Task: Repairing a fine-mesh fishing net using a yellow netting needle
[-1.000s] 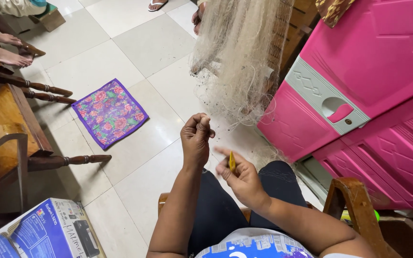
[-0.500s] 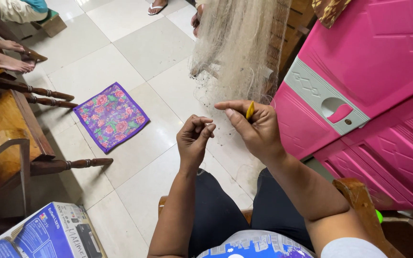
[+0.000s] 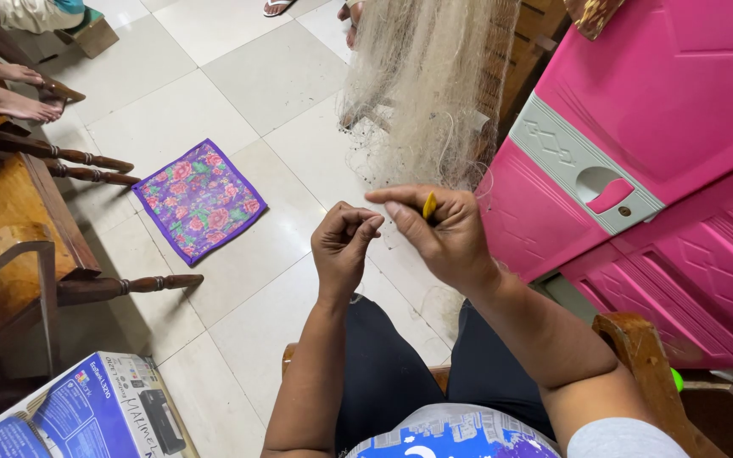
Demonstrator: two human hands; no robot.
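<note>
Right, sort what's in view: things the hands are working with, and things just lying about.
In use:
left hand, pinched shut
right hand holding yellow tool
pale fishing net

Lying about:
floral cloth
blue printer box
pink plastic cabinet
wooden chair

– What's on the floor [image 3: 129, 110]?
– Pale square tiles, with a purple floral cloth [image 3: 200, 200] lying flat on them, left of centre.

– And the far left?
– A wooden chair [image 3: 19, 229] with turned rails. Bare feet [image 3: 19, 93] rest on the tiles just behind it. A blue printer box [image 3: 69, 416] sits at the bottom left corner, below the chair.

– The right side?
– A pink plastic cabinet [image 3: 638, 110] with a grey band and a pink latch [image 3: 611, 193]. A wooden armrest [image 3: 646, 365] shows at the lower right, in front of the cabinet.

– Anything at the top?
– A sandalled foot [image 3: 277, 7] at the edge.
</note>
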